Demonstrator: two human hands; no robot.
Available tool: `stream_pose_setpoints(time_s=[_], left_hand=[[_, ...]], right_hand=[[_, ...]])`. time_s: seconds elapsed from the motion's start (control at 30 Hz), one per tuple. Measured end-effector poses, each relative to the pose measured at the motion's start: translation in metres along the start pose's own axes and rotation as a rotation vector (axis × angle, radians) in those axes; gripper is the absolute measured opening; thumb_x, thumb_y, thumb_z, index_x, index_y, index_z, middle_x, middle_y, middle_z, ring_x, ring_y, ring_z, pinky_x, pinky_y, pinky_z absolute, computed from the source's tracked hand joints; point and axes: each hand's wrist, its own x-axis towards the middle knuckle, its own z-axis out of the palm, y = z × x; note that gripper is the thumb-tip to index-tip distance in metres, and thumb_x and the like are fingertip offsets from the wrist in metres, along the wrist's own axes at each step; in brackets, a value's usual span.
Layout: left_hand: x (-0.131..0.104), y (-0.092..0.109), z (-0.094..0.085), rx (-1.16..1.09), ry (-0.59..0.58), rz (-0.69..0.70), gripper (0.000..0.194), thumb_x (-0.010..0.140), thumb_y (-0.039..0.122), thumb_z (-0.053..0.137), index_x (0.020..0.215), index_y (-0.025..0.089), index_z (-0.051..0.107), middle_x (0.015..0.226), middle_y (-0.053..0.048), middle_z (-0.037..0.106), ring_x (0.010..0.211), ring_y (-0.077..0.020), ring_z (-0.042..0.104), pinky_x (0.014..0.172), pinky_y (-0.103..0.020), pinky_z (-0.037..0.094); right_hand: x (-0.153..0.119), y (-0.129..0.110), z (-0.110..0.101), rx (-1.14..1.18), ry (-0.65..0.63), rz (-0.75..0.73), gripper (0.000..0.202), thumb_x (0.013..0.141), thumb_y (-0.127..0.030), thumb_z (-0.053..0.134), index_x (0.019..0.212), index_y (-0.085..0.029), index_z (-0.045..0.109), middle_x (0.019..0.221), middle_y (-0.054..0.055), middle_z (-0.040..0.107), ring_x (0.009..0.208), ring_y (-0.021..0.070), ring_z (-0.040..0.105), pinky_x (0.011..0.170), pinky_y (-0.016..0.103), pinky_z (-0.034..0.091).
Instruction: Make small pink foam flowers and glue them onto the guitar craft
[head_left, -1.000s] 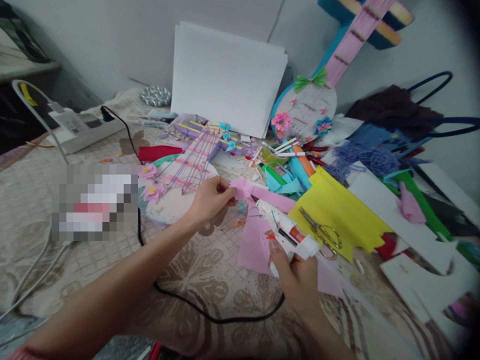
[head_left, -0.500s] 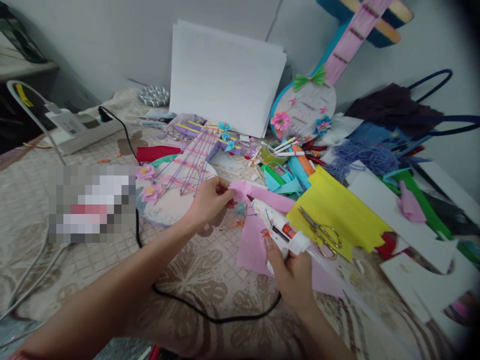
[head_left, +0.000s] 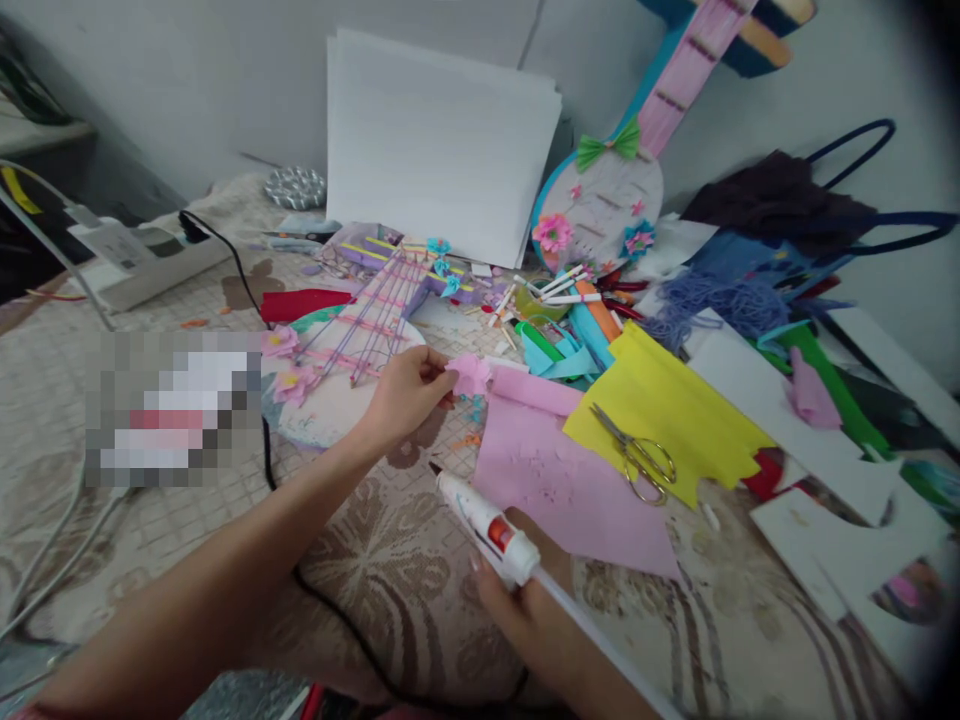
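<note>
- Pink flower (head_left: 472, 376): near the pink sheet's (head_left: 547, 480) far-left corner, its left edge pinched by the left hand's (head_left: 405, 388) fingers.
- Glue gun (head_left: 480, 522): the right hand's (head_left: 525, 590) fingers curl around it, nozzle apart from the flower, cloth-covered counter (head_left: 367, 560) showing between.
- Scissors (head_left: 636, 453): on the yellow sheet (head_left: 679, 400), one handle past its near edge.

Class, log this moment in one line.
left hand: holding pink flower | right hand: holding glue gun, apart from pink flower | scissors: across yellow sheet's edge
</note>
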Motion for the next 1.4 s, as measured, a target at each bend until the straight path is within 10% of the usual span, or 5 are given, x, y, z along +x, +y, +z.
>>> stream_pose_setpoints(time_s=[0.47,0.83,0.97,1.17,1.4], left_hand=[[0.001,0.008,-0.003,0.007,0.027,-0.035,0.012,0.068,0.022,0.063,0.070,0.016,0.053,0.055,0.001,0.059,0.049,-0.0111,0.058,0.050,-0.022,0.048],[0.005,0.016,-0.003,0.018,0.060,-0.040,0.012,0.066,0.020,0.064,0.069,0.015,0.054,0.057,0.001,0.059,0.051,-0.0099,0.057,0.054,-0.023,0.050],[0.006,0.018,0.000,0.027,0.060,-0.041,0.012,0.065,0.019,0.064,0.069,0.015,0.054,0.057,0.001,0.059,0.052,-0.0105,0.058,0.055,-0.023,0.050],[0.008,0.021,0.001,0.122,0.015,-0.015,0.008,0.068,0.019,0.062,0.068,0.015,0.054,0.056,0.000,0.058,0.051,-0.0107,0.058,0.053,-0.022,0.050],[0.009,0.024,0.001,0.307,-0.079,-0.033,0.006,0.069,0.017,0.060,0.069,0.015,0.054,0.057,0.000,0.059,0.051,-0.0113,0.060,0.052,-0.023,0.050]], right_hand=[[-0.013,0.019,-0.011,0.113,-0.218,0.021,0.047,0.073,-0.031,0.067,0.116,-0.021,0.051,0.100,0.007,0.057,0.088,0.0188,0.055,0.075,0.031,0.046],[-0.017,0.067,-0.086,0.079,0.052,0.098,0.021,0.090,-0.023,0.041,0.102,-0.021,0.058,0.083,0.003,0.063,0.076,0.0146,0.060,0.068,0.027,0.047],[0.007,0.084,-0.087,0.074,-0.154,-0.010,0.024,0.090,-0.026,0.040,0.100,-0.021,0.062,0.092,0.005,0.066,0.085,0.0174,0.061,0.077,0.031,0.047],[0.049,0.099,-0.080,0.190,0.134,-0.058,0.026,0.089,-0.030,0.041,0.106,-0.022,0.059,0.108,0.008,0.062,0.102,0.0208,0.057,0.089,0.039,0.045],[0.061,0.092,-0.086,0.344,-0.312,0.007,0.026,0.088,-0.038,0.045,0.089,-0.018,0.063,0.085,0.006,0.067,0.074,0.0159,0.063,0.064,0.029,0.052]])
